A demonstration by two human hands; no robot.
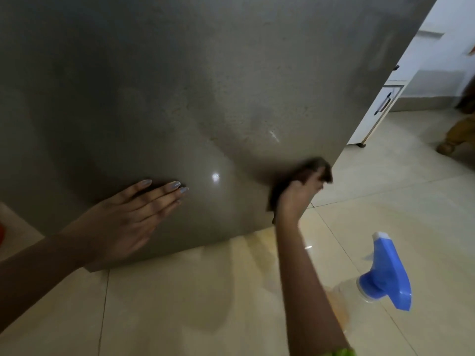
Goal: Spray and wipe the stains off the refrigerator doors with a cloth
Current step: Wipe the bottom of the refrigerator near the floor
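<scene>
The left forearm comes in bare from the lower left, and the left hand (pixel 128 214) lies flat with its palm on the refrigerator door (pixel 180 86), fingers straight, close together and pointing up to the right. The right forearm reaches up from the bottom edge, also bare. The right hand (pixel 295 196), slightly blurred, curls its fingers round a dark cloth (pixel 317 167) at the door's lower right corner.
</scene>
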